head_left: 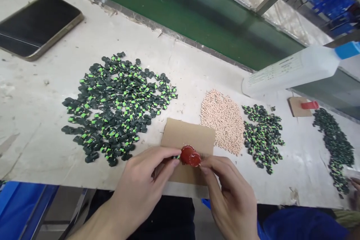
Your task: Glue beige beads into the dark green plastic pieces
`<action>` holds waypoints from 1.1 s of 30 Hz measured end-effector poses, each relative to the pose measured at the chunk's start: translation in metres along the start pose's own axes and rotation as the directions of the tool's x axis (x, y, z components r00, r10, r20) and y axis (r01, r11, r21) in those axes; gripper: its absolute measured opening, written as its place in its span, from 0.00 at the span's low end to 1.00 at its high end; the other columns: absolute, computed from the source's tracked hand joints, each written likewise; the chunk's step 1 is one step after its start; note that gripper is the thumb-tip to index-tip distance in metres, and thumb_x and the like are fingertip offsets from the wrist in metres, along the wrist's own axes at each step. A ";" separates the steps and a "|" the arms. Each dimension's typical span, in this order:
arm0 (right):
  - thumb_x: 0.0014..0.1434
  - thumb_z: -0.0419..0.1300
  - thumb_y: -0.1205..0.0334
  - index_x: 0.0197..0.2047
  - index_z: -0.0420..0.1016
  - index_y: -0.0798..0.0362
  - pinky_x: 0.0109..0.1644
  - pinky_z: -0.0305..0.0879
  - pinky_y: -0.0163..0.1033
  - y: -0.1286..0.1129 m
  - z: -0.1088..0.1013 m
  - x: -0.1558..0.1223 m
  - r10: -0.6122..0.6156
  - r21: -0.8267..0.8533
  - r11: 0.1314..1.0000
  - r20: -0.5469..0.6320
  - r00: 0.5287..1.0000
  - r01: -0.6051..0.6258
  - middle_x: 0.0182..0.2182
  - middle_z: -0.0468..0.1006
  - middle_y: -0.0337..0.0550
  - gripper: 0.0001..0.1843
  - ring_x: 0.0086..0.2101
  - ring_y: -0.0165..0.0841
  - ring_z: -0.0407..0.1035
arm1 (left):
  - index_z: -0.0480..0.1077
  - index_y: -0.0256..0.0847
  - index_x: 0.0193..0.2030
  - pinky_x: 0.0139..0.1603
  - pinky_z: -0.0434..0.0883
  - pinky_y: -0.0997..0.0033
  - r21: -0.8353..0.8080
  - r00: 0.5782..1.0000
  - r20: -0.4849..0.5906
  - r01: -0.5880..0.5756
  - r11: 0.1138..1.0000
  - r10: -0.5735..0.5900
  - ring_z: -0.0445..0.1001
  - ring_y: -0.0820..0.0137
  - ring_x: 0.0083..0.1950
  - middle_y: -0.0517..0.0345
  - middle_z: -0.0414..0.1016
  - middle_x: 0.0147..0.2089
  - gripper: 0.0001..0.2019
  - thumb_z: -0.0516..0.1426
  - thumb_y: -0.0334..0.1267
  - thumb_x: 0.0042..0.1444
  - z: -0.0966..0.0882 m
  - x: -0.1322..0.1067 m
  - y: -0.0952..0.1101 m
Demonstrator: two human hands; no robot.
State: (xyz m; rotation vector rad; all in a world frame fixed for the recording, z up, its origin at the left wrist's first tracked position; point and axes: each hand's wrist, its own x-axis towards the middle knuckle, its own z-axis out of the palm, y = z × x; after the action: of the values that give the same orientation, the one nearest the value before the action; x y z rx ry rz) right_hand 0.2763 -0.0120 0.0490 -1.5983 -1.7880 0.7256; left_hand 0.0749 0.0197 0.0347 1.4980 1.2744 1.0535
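Note:
My left hand (144,180) pinches a small black-and-green piece (176,156) between thumb and forefinger, beside two red round caps (190,155). My right hand (227,191) has its fingers curled, fingertips touching the red caps from the right. Both hands hover over a brown cardboard square (187,138) at the white table's front edge. A large heap of black-and-green pieces (116,105) lies to the left of the cardboard. A pile of pale beige pellets (223,120) lies to its right.
A phone (36,26) lies face up at the far left. A white bottle with a blue cap (298,69) lies at the back right. Two more heaps of black-and-green pieces (263,137) (334,148) lie right. A second cardboard bit holds a red cap (309,105). Another person's hand (356,189) shows at right.

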 end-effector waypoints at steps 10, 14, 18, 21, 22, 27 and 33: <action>0.68 0.60 0.74 0.45 0.80 0.45 0.45 0.76 0.38 -0.003 0.002 -0.001 0.040 0.028 0.999 -0.011 0.999 -0.040 0.40 0.83 0.44 0.13 0.41 0.37 0.80 | 0.80 0.43 0.44 0.42 0.78 0.82 -0.010 1.000 0.011 -0.019 1.000 0.019 0.85 0.74 0.36 0.63 0.88 0.40 0.10 0.61 0.25 0.64 0.000 0.000 -0.002; 0.70 0.61 0.68 0.42 0.81 0.46 0.43 0.76 0.40 -0.009 0.003 0.000 0.149 0.143 0.980 -0.065 0.987 -0.138 0.38 0.83 0.45 0.09 0.40 0.38 0.79 | 0.81 0.44 0.44 0.44 0.78 0.81 -0.033 0.999 -0.009 -0.035 0.999 0.034 0.85 0.73 0.38 0.61 0.88 0.41 0.11 0.61 0.24 0.64 -0.002 0.000 -0.002; 0.69 0.64 0.61 0.38 0.81 0.44 0.37 0.76 0.35 -0.017 -0.004 0.001 0.282 0.337 0.909 -0.068 0.957 -0.244 0.32 0.81 0.40 0.06 0.34 0.34 0.77 | 0.85 0.50 0.44 0.43 0.78 0.87 -0.124 0.998 -0.022 0.048 0.991 -0.051 0.85 0.75 0.39 0.64 0.87 0.41 0.14 0.62 0.25 0.61 -0.004 0.000 0.009; 0.69 0.66 0.57 0.37 0.80 0.42 0.38 0.76 0.32 -0.021 -0.010 0.002 0.297 0.553 0.788 0.040 0.954 -0.269 0.31 0.80 0.36 0.06 0.33 0.30 0.76 | 0.85 0.57 0.43 0.36 0.78 0.91 -0.311 0.974 0.039 0.224 0.924 -0.223 0.85 0.77 0.33 0.71 0.87 0.35 0.17 0.66 0.26 0.55 -0.003 0.002 0.025; 0.69 0.66 0.56 0.38 0.80 0.42 0.40 0.77 0.31 -0.022 -0.011 0.002 0.294 0.611 0.744 0.064 0.954 -0.270 0.32 0.81 0.36 0.06 0.34 0.29 0.77 | 0.85 0.56 0.40 0.33 0.77 0.92 -0.374 0.958 0.082 0.284 0.883 -0.273 0.84 0.78 0.30 0.72 0.86 0.32 0.16 0.67 0.26 0.53 -0.002 0.003 0.029; 0.67 0.68 0.60 0.38 0.83 0.40 0.43 0.80 0.32 -0.028 -0.012 -0.001 0.314 0.683 0.669 0.097 0.945 -0.293 0.38 0.86 0.38 0.04 0.40 0.32 0.82 | 0.85 0.50 0.31 0.29 0.76 0.91 -0.544 0.879 0.301 0.476 0.691 -0.369 0.82 0.78 0.24 0.68 0.84 0.23 0.10 0.66 0.28 0.52 0.004 0.008 0.040; 0.67 0.67 0.64 0.40 0.84 0.37 0.42 0.81 0.30 -0.033 -0.011 -0.005 0.286 0.635 0.727 0.066 0.956 -0.262 0.39 0.88 0.36 0.08 0.38 0.31 0.83 | 0.87 0.50 0.33 0.32 0.75 0.92 -0.600 0.839 0.413 0.543 0.588 -0.353 0.81 0.80 0.26 0.66 0.84 0.24 0.11 0.67 0.27 0.53 0.003 0.006 0.036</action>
State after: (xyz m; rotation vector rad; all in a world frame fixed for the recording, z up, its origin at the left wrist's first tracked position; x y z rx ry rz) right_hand 0.2639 -0.0204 0.0802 -1.3787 -1.0836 1.2763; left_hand 0.0873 0.0224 0.0692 0.6244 0.8423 0.8180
